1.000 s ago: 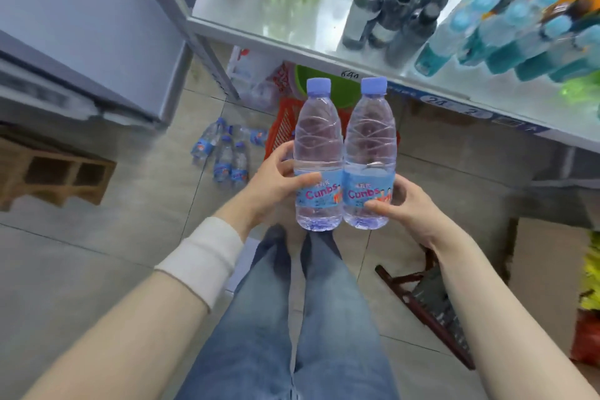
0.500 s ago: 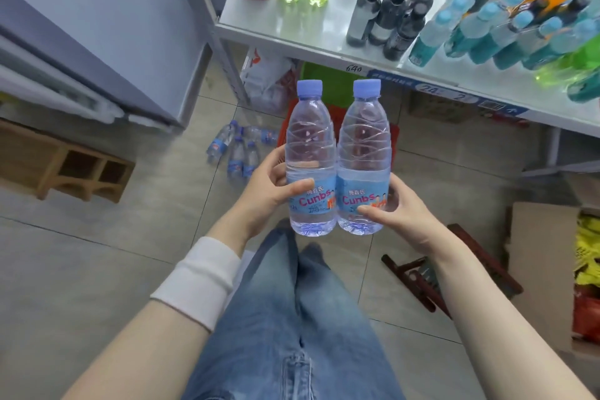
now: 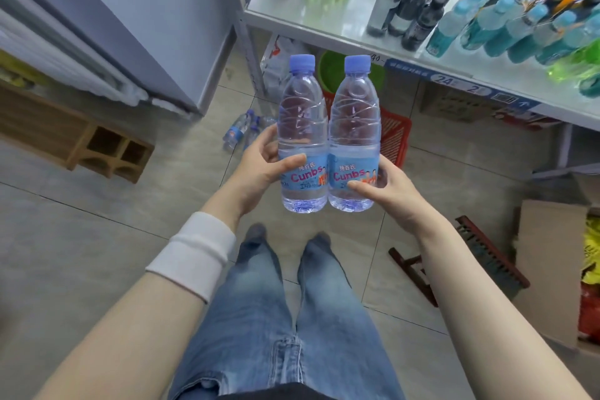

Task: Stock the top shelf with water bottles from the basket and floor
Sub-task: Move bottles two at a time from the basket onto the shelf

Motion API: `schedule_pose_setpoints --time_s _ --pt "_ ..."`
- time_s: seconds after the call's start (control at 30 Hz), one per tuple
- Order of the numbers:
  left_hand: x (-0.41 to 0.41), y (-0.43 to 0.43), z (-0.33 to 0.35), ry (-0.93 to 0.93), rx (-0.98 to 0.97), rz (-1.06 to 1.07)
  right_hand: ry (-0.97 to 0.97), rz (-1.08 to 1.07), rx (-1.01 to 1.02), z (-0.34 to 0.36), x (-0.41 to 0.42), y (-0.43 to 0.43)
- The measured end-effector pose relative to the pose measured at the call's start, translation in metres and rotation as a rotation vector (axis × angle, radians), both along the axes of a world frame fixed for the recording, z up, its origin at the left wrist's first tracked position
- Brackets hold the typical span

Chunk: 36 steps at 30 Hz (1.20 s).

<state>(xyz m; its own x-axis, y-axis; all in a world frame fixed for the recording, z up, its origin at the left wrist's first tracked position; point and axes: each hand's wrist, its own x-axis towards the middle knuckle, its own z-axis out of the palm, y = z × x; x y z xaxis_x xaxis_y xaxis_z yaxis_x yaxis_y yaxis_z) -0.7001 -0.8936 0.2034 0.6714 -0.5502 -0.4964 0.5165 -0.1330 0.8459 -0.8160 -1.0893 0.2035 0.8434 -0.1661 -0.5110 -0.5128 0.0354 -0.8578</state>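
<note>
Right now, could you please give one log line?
left hand: grips left water bottle | right hand: grips right water bottle | both upright

Both arms reach forward, forearms converging toward the middle. The left hand (image 3: 259, 169) grips the left bottle (image 3: 302, 127) from its outer side, thumb across the label and fingers curled behind. The right hand (image 3: 386, 191) holds the right bottle (image 3: 354, 127) likewise, thumb on the label. The 2 hands sit about level. A white cuff (image 3: 194, 253) wraps the left forearm; the right arm is bare.
</note>
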Motion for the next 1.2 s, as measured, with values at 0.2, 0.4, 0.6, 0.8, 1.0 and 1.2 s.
schedule_pose_setpoints --time_s 0.2,0.4,0.6,0.8,1.0,1.2 --pt "0.034 0.047 0.022 -0.043 -0.050 -0.033 -0.068 -0.041 -0.037 0.019 0.028 0.051" --pt "0.074 0.105 0.047 -0.102 -0.072 -0.101 -0.131 -0.076 -0.099 0.039 0.061 0.114" --pt "0.103 0.128 0.058 -0.153 -0.105 -0.130 -0.172 -0.096 -0.152 0.054 0.085 0.139" --pt "0.123 0.128 0.064 -0.179 -0.132 -0.133 -0.201 -0.085 -0.182 0.065 0.104 0.141" --pt "0.148 0.109 0.080 -0.233 -0.189 -0.141 -0.257 -0.103 -0.244 0.087 0.125 0.127" --pt "0.170 0.062 0.100 -0.304 -0.224 -0.187 -0.299 -0.148 -0.288 0.104 0.140 0.086"
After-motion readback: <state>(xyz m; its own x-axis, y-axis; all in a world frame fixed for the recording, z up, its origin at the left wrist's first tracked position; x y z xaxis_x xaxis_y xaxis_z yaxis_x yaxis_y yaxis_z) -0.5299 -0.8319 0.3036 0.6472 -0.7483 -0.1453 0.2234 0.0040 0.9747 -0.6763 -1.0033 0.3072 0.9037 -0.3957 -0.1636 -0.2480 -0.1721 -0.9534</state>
